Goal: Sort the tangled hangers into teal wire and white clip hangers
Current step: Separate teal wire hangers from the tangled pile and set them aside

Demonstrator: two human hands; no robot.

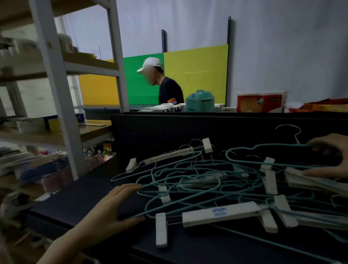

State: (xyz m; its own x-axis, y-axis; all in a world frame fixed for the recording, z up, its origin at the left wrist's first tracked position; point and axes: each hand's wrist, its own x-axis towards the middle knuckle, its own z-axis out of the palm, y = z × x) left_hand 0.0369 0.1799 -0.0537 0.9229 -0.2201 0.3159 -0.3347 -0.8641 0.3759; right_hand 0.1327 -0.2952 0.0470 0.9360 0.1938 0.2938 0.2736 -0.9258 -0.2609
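Resting left hand (120, 204) on teal wire hangers (191, 183), right hand (333, 156) spread

Bare dark worktop (194, 250) lies open along the lower centre of the frame and at centre left beside the tangle of hangers (211, 182), which fills the centre and right. A black back panel (169, 132) walls off the far edge. A white shelf post (55, 93) blocks the left side.
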